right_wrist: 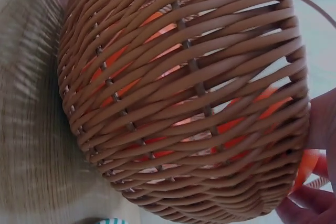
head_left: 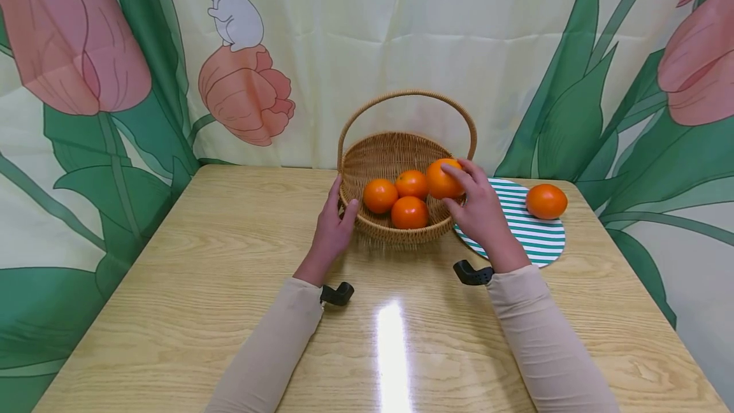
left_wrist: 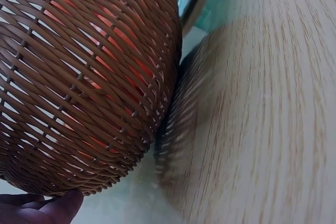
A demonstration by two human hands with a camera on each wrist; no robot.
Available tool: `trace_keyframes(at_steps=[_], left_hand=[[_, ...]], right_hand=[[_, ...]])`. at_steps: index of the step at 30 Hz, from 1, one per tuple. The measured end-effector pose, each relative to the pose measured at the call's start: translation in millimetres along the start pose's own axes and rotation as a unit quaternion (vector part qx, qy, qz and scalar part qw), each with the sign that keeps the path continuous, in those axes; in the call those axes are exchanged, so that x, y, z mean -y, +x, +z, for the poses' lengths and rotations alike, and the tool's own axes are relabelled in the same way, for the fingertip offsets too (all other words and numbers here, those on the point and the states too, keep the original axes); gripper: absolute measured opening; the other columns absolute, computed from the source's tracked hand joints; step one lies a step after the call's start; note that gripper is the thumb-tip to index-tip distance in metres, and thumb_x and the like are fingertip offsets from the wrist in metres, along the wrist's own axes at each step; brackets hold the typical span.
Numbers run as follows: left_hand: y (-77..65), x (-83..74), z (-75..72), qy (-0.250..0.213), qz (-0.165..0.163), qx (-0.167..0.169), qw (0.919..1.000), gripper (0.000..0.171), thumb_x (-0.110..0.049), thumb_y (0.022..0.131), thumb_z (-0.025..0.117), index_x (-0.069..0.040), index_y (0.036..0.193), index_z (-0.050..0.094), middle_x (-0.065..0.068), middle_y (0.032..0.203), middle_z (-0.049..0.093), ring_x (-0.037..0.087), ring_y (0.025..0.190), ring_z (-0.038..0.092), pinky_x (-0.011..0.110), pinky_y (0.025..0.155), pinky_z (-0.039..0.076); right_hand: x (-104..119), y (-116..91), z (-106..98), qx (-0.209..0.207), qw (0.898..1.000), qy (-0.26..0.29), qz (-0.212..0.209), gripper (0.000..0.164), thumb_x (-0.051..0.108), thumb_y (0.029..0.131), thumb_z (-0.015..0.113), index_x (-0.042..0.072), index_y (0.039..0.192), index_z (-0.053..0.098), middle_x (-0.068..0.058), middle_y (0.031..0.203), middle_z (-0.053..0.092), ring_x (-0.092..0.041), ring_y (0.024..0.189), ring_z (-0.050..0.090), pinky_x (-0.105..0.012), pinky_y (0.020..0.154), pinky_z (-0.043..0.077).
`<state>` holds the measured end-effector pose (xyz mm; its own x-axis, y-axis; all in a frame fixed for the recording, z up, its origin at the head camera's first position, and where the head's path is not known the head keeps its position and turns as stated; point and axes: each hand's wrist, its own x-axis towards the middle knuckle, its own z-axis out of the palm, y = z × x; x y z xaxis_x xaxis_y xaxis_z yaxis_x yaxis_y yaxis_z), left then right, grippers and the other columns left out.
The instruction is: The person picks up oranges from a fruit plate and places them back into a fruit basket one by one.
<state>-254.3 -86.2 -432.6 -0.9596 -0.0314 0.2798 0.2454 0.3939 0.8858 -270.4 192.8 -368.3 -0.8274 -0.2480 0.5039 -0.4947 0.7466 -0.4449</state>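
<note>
A brown wicker basket (head_left: 401,234) with a tall hoop handle stands at the table's far edge. Inside it lie three oranges, a left one (head_left: 380,195), a back one (head_left: 411,184) and a front one (head_left: 410,212). My right hand (head_left: 478,206) pinches another orange (head_left: 443,178) between thumb and fingers over the basket's right side. On the left, my left hand (head_left: 335,228) rests against the basket's side with fairly straight fingers. The left wrist view shows its fingertips (left_wrist: 65,205) touching the weave. Weave hides much of the fruit in both wrist views.
Right of the basket lies a round green-and-white striped mat (head_left: 533,241), with one more orange (head_left: 546,201) on its right part. The wooden table (head_left: 172,292) reaches toward me. Behind it hangs a tulip-printed curtain (head_left: 367,50), close to the basket handle.
</note>
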Motion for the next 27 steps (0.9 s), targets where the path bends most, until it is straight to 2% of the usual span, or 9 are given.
trace_keyframes(at_steps=[8, 14, 18, 24, 27], left_hand=[[0.5, 0.8, -0.9, 0.001, 0.004, 0.003, 1.0000, 0.065, -0.036, 0.102, 0.046, -0.032, 0.156, 0.011, 0.006, 0.160, 0.025, 0.028, 0.144, 0.033, 0.050, 0.113, 0.034], [0.6, 0.6, -0.3, -0.005, 0.012, 0.009, 0.9999, 0.065, -0.040, 0.102, 0.044, -0.030, 0.157, 0.011, 0.005, 0.160, 0.024, 0.029, 0.144, 0.032, 0.049, 0.111, 0.036], [0.7, 0.6, 0.6, 0.002, 0.007, 0.007, 1.0000, 0.064, -0.040, 0.102, 0.043, -0.031, 0.157, 0.011, 0.005, 0.160, 0.024, 0.028, 0.144, 0.032, 0.048, 0.112, 0.035], [0.8, 0.9, 0.1, 0.009, -0.004, 0.005, 0.9999, 0.064, -0.044, 0.102, 0.042, -0.034, 0.156, 0.010, 0.008, 0.159, 0.027, 0.027, 0.143, 0.034, 0.048, 0.113, 0.034], [1.3, 0.9, -0.6, 0.006, -0.008, 0.007, 0.9999, 0.063, -0.044, 0.102, 0.040, -0.034, 0.156, 0.010, 0.010, 0.159, 0.028, 0.028, 0.143, 0.034, 0.049, 0.112, 0.034]], right_hand=[[4.4, 7.6, 0.3, 0.076, 0.997, -0.025, 0.008, 0.058, 0.004, 0.086, 0.069, 0.016, 0.139, 0.051, -0.022, 0.150, 0.032, -0.049, 0.127, 0.043, -0.062, 0.099, 0.043], [4.2, 9.0, -3.5, 0.109, 0.993, -0.041, 0.031, 0.046, 0.013, 0.088, 0.067, 0.008, 0.133, 0.057, -0.020, 0.142, 0.044, -0.045, 0.124, 0.047, -0.060, 0.101, 0.042], [0.7, 4.3, -4.5, 0.076, 0.997, -0.025, 0.021, 0.035, 0.016, 0.091, 0.064, 0.007, 0.125, 0.063, -0.017, 0.134, 0.053, -0.040, 0.121, 0.051, -0.056, 0.100, 0.044], [-8.4, -6.4, -1.4, -0.013, 1.000, 0.004, -0.002, 0.025, 0.017, 0.094, 0.061, 0.006, 0.114, 0.069, -0.015, 0.124, 0.061, -0.033, 0.103, 0.059, -0.049, 0.085, 0.051], [-14.2, -9.2, 0.7, -0.048, 0.999, 0.012, -0.013, 0.023, 0.016, 0.094, 0.061, 0.005, 0.111, 0.070, -0.014, 0.120, 0.063, -0.032, 0.106, 0.060, -0.050, 0.088, 0.050]])
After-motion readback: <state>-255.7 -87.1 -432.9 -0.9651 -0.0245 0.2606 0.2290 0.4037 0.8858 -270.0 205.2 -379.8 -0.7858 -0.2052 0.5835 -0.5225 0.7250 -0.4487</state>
